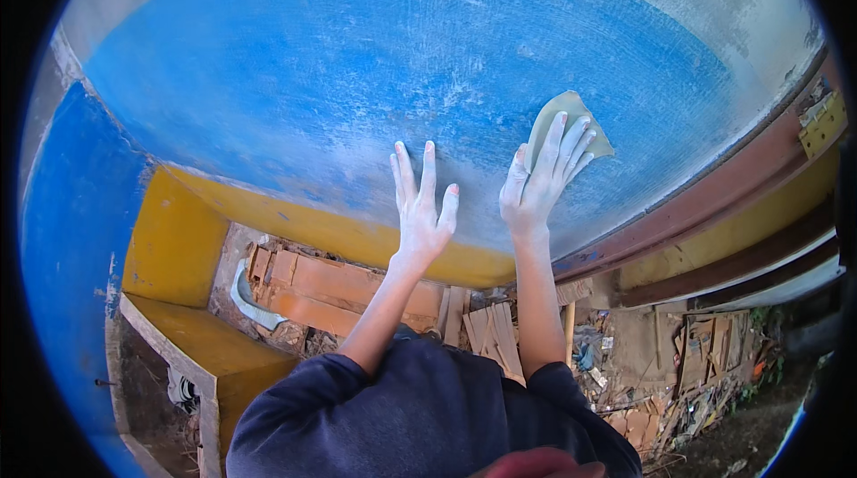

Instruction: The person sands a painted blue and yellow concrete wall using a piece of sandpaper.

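A blue painted wall (321, 63) with whitish scuffs and fine scratches fills the upper view. My right hand (539, 187), coated in white dust, holds a pale, worn sheet of what looks like sandpaper (568, 103) flat against it. The thumb lies along the sheet's left edge, and the fingers spread over its face. To the left, my left hand (420, 207) is just as dusty and holds nothing. Its fingers are apart and point up the wall; whether the palm touches the surface cannot be told.
A yellow band (355, 227) runs along the wall's foot. At left a yellow-sided ledge (207, 337) juts out beside another blue wall (80, 210). Broken boards (321, 284) and a curved pale piece (248, 297) litter the floor. A reddish-brown frame (696, 200) with a hinge (822, 124) borders the right.
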Action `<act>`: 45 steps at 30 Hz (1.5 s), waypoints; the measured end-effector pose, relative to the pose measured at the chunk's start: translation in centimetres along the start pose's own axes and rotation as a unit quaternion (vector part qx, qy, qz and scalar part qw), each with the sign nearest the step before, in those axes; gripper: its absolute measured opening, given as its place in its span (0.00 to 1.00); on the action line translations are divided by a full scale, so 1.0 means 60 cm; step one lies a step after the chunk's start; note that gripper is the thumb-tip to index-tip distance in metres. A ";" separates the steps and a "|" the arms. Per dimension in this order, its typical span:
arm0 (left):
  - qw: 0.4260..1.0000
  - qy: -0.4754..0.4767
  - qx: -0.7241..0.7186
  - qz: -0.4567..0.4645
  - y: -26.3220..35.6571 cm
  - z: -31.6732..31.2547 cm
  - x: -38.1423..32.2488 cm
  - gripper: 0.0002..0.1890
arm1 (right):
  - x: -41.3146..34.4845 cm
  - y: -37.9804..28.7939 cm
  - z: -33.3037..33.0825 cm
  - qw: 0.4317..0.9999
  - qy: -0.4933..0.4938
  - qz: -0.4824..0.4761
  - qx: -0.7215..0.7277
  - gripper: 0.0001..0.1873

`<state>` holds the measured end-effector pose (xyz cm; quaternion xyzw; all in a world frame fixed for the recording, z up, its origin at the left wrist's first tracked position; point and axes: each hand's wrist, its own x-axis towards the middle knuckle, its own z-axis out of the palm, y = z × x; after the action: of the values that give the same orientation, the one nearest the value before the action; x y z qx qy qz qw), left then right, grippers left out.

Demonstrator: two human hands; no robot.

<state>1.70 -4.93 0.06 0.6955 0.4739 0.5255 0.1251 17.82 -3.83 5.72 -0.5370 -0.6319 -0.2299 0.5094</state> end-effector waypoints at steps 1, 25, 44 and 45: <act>1.000 0.013 -0.002 0.006 -0.004 -0.006 0.005 0.36 | -0.017 -0.003 0.016 1.000 -0.003 0.006 -0.016 0.38; 0.992 0.089 0.077 0.035 -0.303 -0.360 0.177 0.33 | -0.113 -0.348 0.317 0.996 -0.025 0.088 0.010 0.40; 0.992 -0.028 0.070 0.099 -0.270 -0.261 0.169 0.47 | -0.049 -0.282 0.249 0.895 0.234 0.370 0.088 0.34; 0.991 -0.038 0.072 0.102 -0.262 -0.254 0.170 0.47 | -0.058 -0.292 0.257 0.893 0.245 0.370 0.079 0.34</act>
<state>-19.57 6.34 2.10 0.7669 0.4318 0.4732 0.0384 -4.62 2.01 1.32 -0.6168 -0.2586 -0.0984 0.7369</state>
